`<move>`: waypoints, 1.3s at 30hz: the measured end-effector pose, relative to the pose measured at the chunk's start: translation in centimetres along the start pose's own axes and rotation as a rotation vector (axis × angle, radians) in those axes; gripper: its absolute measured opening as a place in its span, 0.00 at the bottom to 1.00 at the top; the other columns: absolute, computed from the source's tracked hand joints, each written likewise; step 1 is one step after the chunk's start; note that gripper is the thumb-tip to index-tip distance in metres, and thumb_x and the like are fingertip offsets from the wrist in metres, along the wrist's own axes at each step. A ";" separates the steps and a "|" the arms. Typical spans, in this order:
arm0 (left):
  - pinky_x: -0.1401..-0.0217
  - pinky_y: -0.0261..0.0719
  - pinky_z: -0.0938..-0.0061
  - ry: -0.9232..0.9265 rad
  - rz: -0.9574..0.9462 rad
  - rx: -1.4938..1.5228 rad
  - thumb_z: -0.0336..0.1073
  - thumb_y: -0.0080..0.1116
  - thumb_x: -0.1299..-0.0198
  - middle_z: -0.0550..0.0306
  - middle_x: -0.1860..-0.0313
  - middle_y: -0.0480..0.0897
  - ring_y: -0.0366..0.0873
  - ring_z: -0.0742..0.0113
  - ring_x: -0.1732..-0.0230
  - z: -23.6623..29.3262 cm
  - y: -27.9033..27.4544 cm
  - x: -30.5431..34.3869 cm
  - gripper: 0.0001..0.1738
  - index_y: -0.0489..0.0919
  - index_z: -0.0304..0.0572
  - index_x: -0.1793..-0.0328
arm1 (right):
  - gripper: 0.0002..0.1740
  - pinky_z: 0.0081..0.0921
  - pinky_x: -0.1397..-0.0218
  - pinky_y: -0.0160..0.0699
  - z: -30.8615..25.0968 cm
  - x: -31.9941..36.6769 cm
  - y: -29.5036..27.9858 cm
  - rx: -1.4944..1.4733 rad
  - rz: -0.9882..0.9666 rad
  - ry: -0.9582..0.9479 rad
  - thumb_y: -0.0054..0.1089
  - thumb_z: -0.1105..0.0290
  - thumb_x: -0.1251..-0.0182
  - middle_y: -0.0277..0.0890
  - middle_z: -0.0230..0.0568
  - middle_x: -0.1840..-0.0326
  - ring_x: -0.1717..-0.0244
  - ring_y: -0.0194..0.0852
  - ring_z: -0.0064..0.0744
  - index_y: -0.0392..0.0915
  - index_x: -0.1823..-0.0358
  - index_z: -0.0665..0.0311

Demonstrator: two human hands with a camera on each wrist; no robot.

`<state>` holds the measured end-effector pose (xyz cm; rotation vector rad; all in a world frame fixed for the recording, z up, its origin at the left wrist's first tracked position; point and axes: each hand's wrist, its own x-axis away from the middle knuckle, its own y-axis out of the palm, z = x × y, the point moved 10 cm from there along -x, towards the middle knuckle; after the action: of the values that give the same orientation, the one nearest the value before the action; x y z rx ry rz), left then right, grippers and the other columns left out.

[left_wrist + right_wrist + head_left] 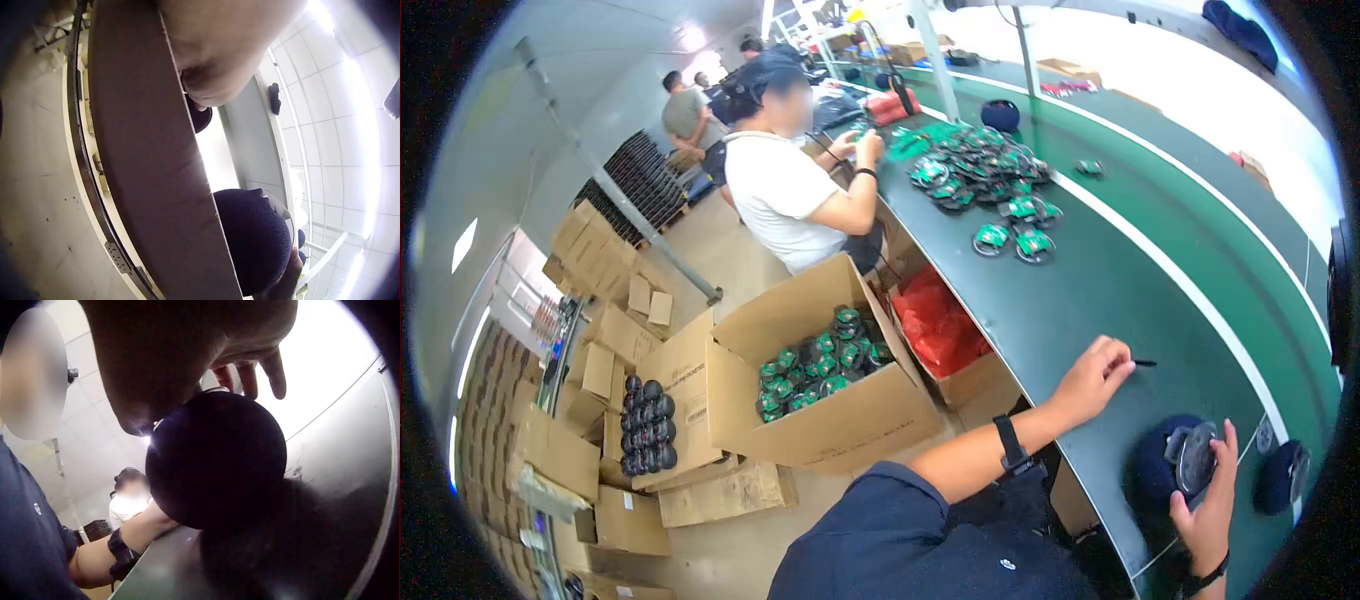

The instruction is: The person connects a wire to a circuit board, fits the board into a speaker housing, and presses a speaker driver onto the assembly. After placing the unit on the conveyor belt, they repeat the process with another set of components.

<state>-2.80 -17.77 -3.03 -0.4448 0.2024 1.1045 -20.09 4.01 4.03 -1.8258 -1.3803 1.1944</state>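
My left hand (1092, 382), fingers curled, pinches a small black piece (1144, 363) above the dark table. Thumb and fingers of my right hand (1208, 505) grip the grey-black disc part (1196, 460) of a dark, fabric-looking ball (1157, 468) at the table's near end. From the right wrist view, the ball (215, 459) is a dark round shape under my right hand (187, 347). The left wrist view has the ball (253, 240) beyond the table edge, with my left hand (231, 47) above; its fingertips are mostly hidden.
A similar dark ball (1280, 477) lies right of my right hand. Green-and-black parts (980, 165) are heaped farther up the table (1040, 300). An open carton (830, 430) holds more beside the table. A person in white (775, 190) works at the table; others stand behind.
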 end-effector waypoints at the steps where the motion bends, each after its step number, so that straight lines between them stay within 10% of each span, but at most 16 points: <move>1: 0.55 0.76 0.71 0.010 -0.003 0.015 0.36 0.61 0.32 0.54 0.60 0.74 0.75 0.62 0.59 0.2 0.1 0.1 0.09 0.76 0.39 0.56 | 0.50 0.43 0.20 0.51 -0.6 -0.1 0.2 -0.049 -0.036 0.060 0.67 0.65 0.55 0.51 0.62 0.20 0.21 0.52 0.60 0.55 0.28 0.71; 15: 0.54 0.75 0.71 0.071 -0.036 -0.003 0.34 0.59 0.31 0.53 0.59 0.74 0.75 0.62 0.60 1.4 0.2 0.2 0.08 0.76 0.36 0.55 | 0.59 0.39 0.23 0.58 1.1 -3.3 0.6 -0.052 0.101 0.115 0.80 0.65 0.61 0.63 0.58 0.31 0.28 0.63 0.54 0.54 0.27 0.73; 21: 0.50 0.77 0.69 0.061 0.002 -0.003 0.37 0.62 0.32 0.54 0.58 0.76 0.77 0.63 0.56 0.9 0.0 0.2 0.09 0.78 0.39 0.55 | 0.52 0.40 0.25 0.61 9.6 -10.9 -3.0 -0.019 0.274 0.137 0.76 0.53 0.47 0.65 0.61 0.32 0.30 0.65 0.52 0.57 0.28 0.73; 39: 0.56 0.78 0.79 -0.140 -0.083 0.289 0.30 0.59 0.29 0.60 0.59 0.79 0.79 0.73 0.61 -2.0 1.2 -1.0 0.06 0.74 0.36 0.53 | 0.67 0.42 0.20 0.54 29.9 -14.3 -8.8 -0.045 0.327 0.601 0.79 0.42 0.54 0.53 0.72 0.24 0.22 0.53 0.62 0.47 0.21 0.67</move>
<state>-4.17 -19.00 -4.71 -0.1163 0.2144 1.0019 -51.70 -9.13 2.44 -2.2534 -0.7948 0.6596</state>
